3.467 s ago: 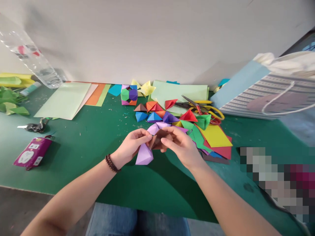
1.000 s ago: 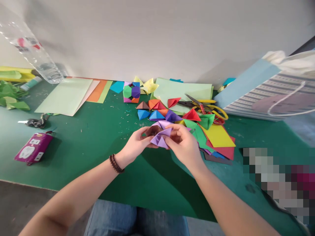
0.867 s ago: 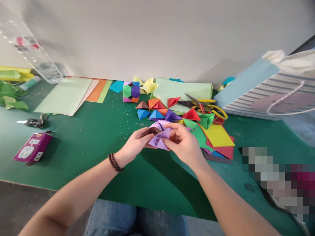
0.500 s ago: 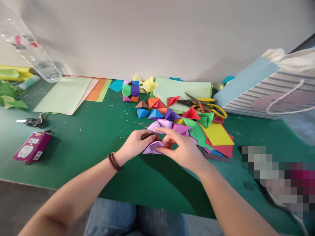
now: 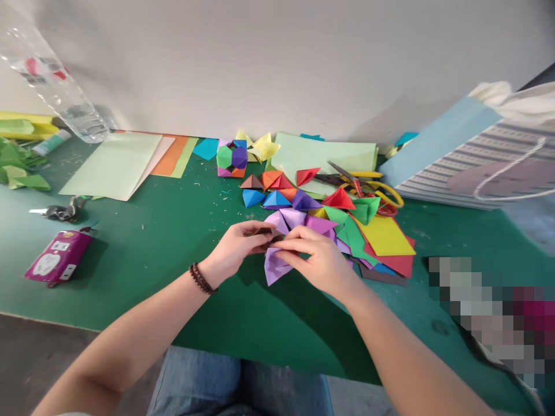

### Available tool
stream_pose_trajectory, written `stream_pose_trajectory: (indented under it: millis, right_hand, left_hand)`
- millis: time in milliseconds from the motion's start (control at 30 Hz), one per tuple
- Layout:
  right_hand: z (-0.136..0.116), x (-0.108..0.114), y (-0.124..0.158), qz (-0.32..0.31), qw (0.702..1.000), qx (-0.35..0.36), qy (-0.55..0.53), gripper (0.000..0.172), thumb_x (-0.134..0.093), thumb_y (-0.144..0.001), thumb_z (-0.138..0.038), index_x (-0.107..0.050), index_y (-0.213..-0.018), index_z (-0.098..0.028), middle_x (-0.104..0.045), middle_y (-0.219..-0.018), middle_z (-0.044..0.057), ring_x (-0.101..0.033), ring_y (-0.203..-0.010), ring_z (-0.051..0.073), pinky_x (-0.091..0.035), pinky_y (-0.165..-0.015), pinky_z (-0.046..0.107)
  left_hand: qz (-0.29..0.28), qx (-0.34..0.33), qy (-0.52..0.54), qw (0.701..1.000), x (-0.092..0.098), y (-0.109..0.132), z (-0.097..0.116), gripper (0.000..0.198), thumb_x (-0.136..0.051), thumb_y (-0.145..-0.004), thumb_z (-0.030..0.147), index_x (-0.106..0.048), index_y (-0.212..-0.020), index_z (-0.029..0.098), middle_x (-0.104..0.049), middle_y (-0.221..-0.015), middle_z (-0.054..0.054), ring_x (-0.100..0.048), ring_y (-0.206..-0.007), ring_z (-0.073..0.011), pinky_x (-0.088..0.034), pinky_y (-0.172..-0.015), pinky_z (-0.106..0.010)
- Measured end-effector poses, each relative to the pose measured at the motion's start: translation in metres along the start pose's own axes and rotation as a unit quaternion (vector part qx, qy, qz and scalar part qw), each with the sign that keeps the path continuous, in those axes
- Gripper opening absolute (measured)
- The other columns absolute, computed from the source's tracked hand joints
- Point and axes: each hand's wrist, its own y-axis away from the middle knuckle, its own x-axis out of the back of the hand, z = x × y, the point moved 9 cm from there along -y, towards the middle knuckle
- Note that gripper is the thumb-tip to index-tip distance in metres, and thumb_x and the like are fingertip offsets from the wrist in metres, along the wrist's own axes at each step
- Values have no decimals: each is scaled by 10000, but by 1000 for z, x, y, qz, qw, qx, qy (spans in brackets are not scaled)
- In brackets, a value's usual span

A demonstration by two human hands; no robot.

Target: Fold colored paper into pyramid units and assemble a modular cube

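Observation:
My left hand (image 5: 240, 245) pinches a small dark brown paper fold (image 5: 265, 231) between thumb and fingers, and a bead bracelet (image 5: 202, 278) circles that wrist. My right hand (image 5: 314, 260) holds a lilac origami piece (image 5: 274, 267), whose flap hangs below my fingers. The hands nearly meet over the table, and the lilac piece seems joined to the brown fold, though my fingers hide the join. Just beyond my hands lies a heap of folded paper pyramids (image 5: 277, 199) in many colours, with lilac folds (image 5: 318, 224) close to my right fingers.
A green table mat (image 5: 130, 271) holds paper sheets (image 5: 115, 164), a modular origami ball (image 5: 231, 159), yellow-handled scissors (image 5: 342, 182), keys (image 5: 60, 212) and a magenta pouch (image 5: 58, 257). A striped paper bag (image 5: 459, 162) stands right; a transparent bottle (image 5: 56, 81) hangs upper left.
My right hand has moved down and left, and the lilac flap now hangs below it. The brown fold stays in my left fingers. The view has shifted slightly.

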Motion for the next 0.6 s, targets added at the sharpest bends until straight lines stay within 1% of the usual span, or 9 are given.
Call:
stream_pose_trajectory:
  millis: [100, 233, 300, 367, 433, 467, 533, 600]
  right_hand:
    - [7, 2, -1, 12, 1000, -19, 0, 165, -611, -896, -302, -762, -956, -270, -671, -842, 25, -646, -701, 158, -557, -621, 283]
    - [13, 10, -3, 68, 997, -43, -10, 129, -636, -869, -324, -732, -891, -240, -702, -833, 34, -665, -682, 171, -561, -622, 304]
    - [18, 14, -2, 99, 992, -71, -17, 120, -680, -829, -344, -678, -821, -224, -704, -772, 27, -658, -631, 171, -555, -596, 307]
    - [24, 17, 1, 125, 987, -101, -20, 179, -729, -777, -362, -612, -800, -227, -686, -702, 6, -647, -588, 171, -543, -560, 298]
    - [26, 19, 3, 140, 983, -115, -17, 237, -754, -744, -365, -587, -850, -235, -673, -677, -10, -645, -577, 173, -535, -543, 291]
    - [26, 19, 3, 143, 983, -114, -14, 249, -754, -742, -358, -590, -884, -236, -671, -676, -14, -643, -574, 172, -535, -543, 290]
    - [24, 19, 3, 140, 984, -107, -6, 228, -740, -754, -335, -616, -916, -234, -668, -665, -14, -637, -568, 168, -536, -553, 290]
    - [22, 18, 1, 132, 986, -99, 0, 160, -718, -774, -314, -652, -890, -226, -678, -673, -2, -633, -573, 165, -538, -568, 294]
  left_hand:
    - [3, 5, 2, 1000, 0, -1, -1, 197, -780, -708, 174, -755, -902, 144, -748, -935, -80, -677, -770, -130, -562, -739, -264]
    - [-9, 5, -12, 1000, -5, 1, -1, 221, -755, -747, 219, -762, -957, 153, -746, -980, -82, -680, -784, -139, -565, -756, -283]
    - [-28, 11, -11, 999, -10, 2, -2, 258, -744, -773, 276, -755, -1001, 155, -743, -972, -84, -680, -803, -151, -564, -755, -290]
    - [-45, 16, -12, 999, -14, 4, -2, 322, -719, -804, 385, -747, -1020, 147, -739, -963, -97, -679, -827, -169, -561, -754, -302]
    - [-67, 13, -32, 997, -18, 5, -1, 403, -683, -820, 482, -741, -1013, 134, -732, -961, -108, -674, -850, -183, -552, -760, -309]
    - [-83, 9, -52, 995, -21, 6, -1, 413, -678, -820, 492, -737, -1012, 131, -728, -962, -106, -669, -857, -183, -543, -767, -304]
    - [-114, -1, -106, 988, -28, 9, 0, 358, -715, -801, 416, -726, -1025, 137, -719, -961, -85, -656, -860, -170, -516, -782, -283]
    - [-116, -7, -154, 981, -29, 9, -1, 294, -739, -768, 290, -717, -1022, 144, -712, -957, -63, -644, -849, -159, -492, -779, -267]
